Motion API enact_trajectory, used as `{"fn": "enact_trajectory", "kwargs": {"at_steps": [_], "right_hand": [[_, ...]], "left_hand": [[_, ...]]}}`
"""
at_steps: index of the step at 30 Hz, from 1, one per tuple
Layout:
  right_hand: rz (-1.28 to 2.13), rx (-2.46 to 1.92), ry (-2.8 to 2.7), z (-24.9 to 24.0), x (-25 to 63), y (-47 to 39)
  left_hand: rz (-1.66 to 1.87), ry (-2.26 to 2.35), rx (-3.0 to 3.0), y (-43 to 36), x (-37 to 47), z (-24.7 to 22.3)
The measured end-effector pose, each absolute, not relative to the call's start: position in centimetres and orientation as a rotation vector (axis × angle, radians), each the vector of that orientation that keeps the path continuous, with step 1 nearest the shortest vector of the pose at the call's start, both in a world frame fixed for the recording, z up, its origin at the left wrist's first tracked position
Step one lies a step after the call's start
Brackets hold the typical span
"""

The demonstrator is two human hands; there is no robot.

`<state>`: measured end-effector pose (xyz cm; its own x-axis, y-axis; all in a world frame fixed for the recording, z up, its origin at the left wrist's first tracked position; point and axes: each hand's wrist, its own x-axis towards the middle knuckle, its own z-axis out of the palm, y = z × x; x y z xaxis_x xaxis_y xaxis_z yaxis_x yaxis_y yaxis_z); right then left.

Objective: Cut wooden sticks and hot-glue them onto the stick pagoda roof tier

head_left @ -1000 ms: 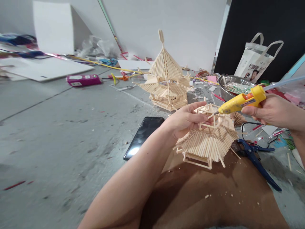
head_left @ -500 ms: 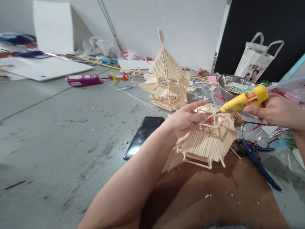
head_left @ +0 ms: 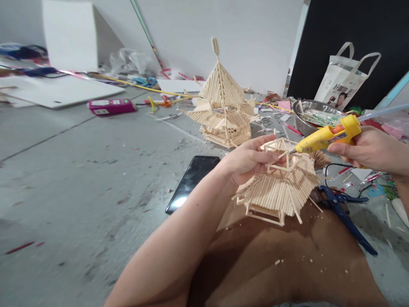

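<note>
The left hand [head_left: 247, 162] grips the upper frame of a small stick-built roof model [head_left: 279, 187], fingers closed around its top struts. The model rests on the person's thigh, near centre-right of the scene, tilted slightly to the right. The right hand [head_left: 367, 149] is clenched around a yellow glue gun [head_left: 327, 137], whose nozzle points left and touches or sits just at the model's upper frame; contact cannot be confirmed. A clear glue stick projects from the gun's rear toward the right.

On the floor [head_left: 79, 170], just left of the left forearm, lies a black phone [head_left: 193, 182], screen up. Blue-handled pliers [head_left: 343, 211] lie near right, just beside the thigh. Farther off stands a taller stick pagoda [head_left: 222, 102], upright. To its right is a metal bowl [head_left: 303, 119] holding sticks, and behind that a white tote bag [head_left: 347, 79]. A magenta box [head_left: 111, 106] lies far left.
</note>
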<state>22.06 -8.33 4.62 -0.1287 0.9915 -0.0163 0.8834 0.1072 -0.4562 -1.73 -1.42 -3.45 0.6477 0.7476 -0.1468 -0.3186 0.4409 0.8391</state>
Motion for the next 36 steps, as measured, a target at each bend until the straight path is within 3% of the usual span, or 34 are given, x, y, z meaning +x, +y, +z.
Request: {"fn": "enact_trajectory", "kwargs": {"at_steps": [36], "right_hand": [[0.471, -1.830, -2.110, 4.81, 21.55, -8.10]], "left_hand": [[0.704, 0.614, 0.917, -1.51, -1.60, -3.29]]}}
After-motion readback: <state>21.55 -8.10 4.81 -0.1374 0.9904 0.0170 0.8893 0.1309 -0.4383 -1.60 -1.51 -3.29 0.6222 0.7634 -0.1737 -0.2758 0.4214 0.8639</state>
